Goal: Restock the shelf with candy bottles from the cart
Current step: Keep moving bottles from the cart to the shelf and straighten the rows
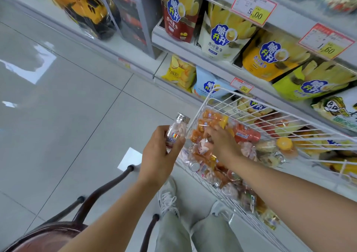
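Observation:
My left hand (161, 151) grips a clear candy bottle (176, 129) with a silver cap and pale pink candies, held upright just left of the cart. My right hand (221, 142) reaches down into the white wire cart (204, 104), fingers closing around a second silver-capped candy bottle (204, 144) lying among the others. Several more candy bottles (199, 166), pink and orange, lie piled in the cart. Whether the right hand has lifted its bottle is unclear.
Shelves (193, 58) of yellow and white snack bags with red-and-yellow price tags (253, 8) run along the right, behind the cart. A dark stool (81, 213) stands at the lower left. My feet in white shoes (168, 197) rest on grey floor tiles.

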